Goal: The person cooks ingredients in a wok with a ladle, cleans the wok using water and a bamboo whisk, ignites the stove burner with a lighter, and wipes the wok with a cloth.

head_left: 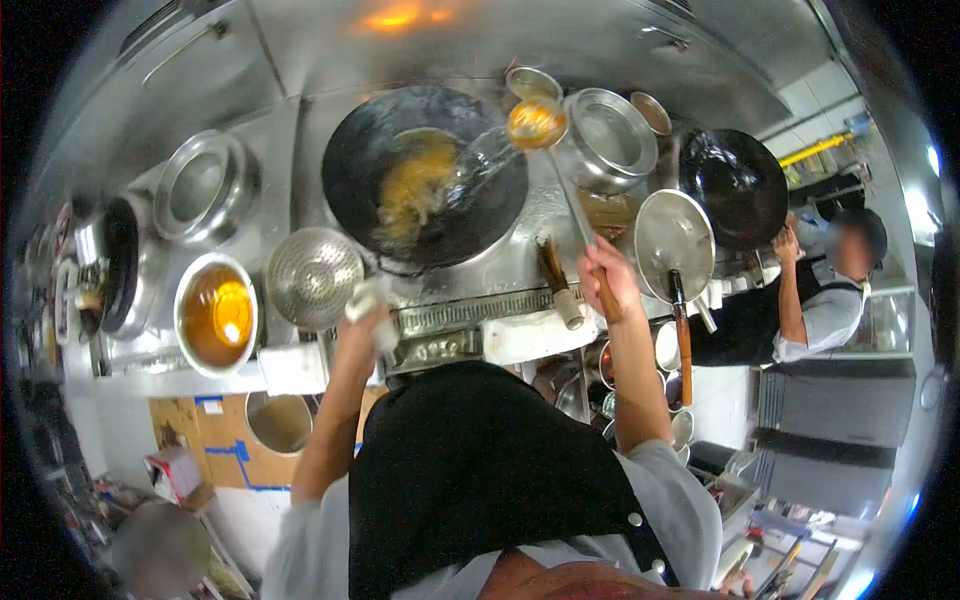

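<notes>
My right hand (612,282) is closed round the wooden handle of a long ladle (575,205). The ladle's bowl, glinting orange, is raised just past the right rim of a large black wok (350,190). In the wok lie yellowish-brown food (415,185) and some liquid, with a clear streak on the side facing the ladle. A white cloth (372,305) is bunched in my left hand (362,338), below the near rim of the wok. Whether the cloth also grips a wok handle, I cannot tell. Beside that hand rests a round perforated strainer (315,278).
A bowl of amber liquid (216,310) and nested metal bowls (195,185) stand left. On the right are a metal pot (612,130), a mesh strainer (676,240), a brush (558,290) and a second wok (733,190), with a co-worker (815,300) standing close by it.
</notes>
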A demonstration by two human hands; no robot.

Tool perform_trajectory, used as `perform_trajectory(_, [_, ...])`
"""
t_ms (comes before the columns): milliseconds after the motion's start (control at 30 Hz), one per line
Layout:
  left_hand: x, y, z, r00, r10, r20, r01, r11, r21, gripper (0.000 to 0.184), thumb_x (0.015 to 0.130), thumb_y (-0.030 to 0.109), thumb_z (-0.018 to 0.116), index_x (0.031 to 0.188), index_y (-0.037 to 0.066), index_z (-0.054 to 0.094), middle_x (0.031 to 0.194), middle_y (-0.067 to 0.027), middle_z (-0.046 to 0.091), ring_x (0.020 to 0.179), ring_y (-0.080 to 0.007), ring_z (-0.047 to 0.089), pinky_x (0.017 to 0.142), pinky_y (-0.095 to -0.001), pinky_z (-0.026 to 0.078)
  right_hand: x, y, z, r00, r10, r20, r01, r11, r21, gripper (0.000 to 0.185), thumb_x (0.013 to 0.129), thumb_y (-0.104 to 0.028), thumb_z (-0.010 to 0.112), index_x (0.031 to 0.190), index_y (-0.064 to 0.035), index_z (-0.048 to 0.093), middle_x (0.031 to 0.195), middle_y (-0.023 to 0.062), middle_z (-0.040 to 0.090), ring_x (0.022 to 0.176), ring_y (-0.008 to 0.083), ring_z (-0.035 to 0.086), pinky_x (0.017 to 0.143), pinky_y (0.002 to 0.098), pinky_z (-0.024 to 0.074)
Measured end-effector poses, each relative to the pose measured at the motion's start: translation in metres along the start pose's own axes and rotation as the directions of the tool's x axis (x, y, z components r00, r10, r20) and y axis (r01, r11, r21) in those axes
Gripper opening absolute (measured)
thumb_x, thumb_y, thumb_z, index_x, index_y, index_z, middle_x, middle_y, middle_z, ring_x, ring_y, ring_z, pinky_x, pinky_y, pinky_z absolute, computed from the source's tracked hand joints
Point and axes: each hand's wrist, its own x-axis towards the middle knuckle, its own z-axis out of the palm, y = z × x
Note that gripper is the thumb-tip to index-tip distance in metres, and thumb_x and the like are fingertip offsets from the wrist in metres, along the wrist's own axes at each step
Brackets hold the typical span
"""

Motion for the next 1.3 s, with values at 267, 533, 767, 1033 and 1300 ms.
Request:
perform_trajectory(267, [-0.049, 0.028, 0.035, 0.937, 0.327, 0.119, -0.324, 0.694, 0.643, 0.043, 0.083, 0.002, 0.075, 0.124, -0.003, 0.062, 0.121, -0.0196, 0.068, 0.112, -0.0336, 0.068, 0.092, -0.0433, 0.056, 0.240, -0.029, -0.087, 0.682, -0.525, -0.509, 0.013, 0.705, -0.710, 0.017, 0.098, -0.014, 0.061, 0.113, -0.0072, 0.056, 0.073, 0.0029, 0.060, 0.057, 0.0144, 0.056, 0.050, 0.0321, 0.0452])
perform_trajectory(533, [-0.007, 0.033, 0.071, 0.718, 0.444, 0.537, -0.578, -0.050, 0.814, 0.043, 0.073, 0.008, 0.084, 0.112, 0.006, 0.066, 0.155, -0.0199, 0.048, 0.151, -0.0471, 0.034, 0.122, -0.0617, 0.025, 0.212, -0.047, -0.104, 0.987, -0.153, -0.041, 0.152, 0.841, 0.520, 0.019, 0.106, -0.025, 0.054, 0.093, -0.0104, 0.058, 0.071, -0.0028, 0.052, 0.055, 0.0097, 0.049, 0.051, 0.0280, 0.0387])
perform_trajectory(767, [-0.017, 0.062, 0.034, 0.987, -0.072, 0.142, 0.136, 0.845, -0.517, 0.045, 0.099, 0.038, 0.058, 0.134, 0.010, 0.060, 0.129, -0.0174, 0.066, 0.115, -0.0328, 0.064, 0.104, -0.0450, 0.049, 0.070, -0.009, -0.004, 0.975, -0.070, 0.209, -0.049, 0.855, 0.516, 0.015, 0.105, -0.026, 0.055, 0.098, -0.0134, 0.053, 0.078, -0.0032, 0.054, 0.057, 0.0104, 0.049, 0.052, 0.0281, 0.0392])
perform_trajectory(1033, [-0.031, 0.038, 0.065, 0.771, -0.222, 0.597, 0.451, 0.852, -0.265, 0.052, 0.101, 0.050, 0.057, 0.139, 0.015, 0.056, 0.140, -0.0122, 0.063, 0.131, -0.0361, 0.057, 0.110, -0.0581, 0.044, 0.030, 0.124, 0.106, 0.954, 0.138, 0.264, -0.242, 0.875, 0.419, 0.018, 0.102, -0.028, 0.063, 0.094, -0.0117, 0.064, 0.067, -0.0029, 0.052, 0.054, 0.0146, 0.052, 0.047, 0.0294, 0.0417])
perform_trajectory(1300, [-0.053, 0.043, 0.071, 0.777, -0.312, 0.547, 0.522, 0.804, -0.284, 0.051, 0.103, 0.054, 0.052, 0.130, 0.012, 0.063, 0.130, -0.0138, 0.068, 0.101, -0.0320, 0.067, 0.098, -0.0544, 0.052, 0.024, 0.136, -0.006, 0.862, -0.483, -0.155, -0.190, -0.023, -0.982, 0.057, 0.093, -0.054, 0.068, 0.125, -0.0076, 0.070, 0.114, 0.0242, 0.072, 0.103, 0.0406, 0.072, 0.088, 0.0517, 0.0570])
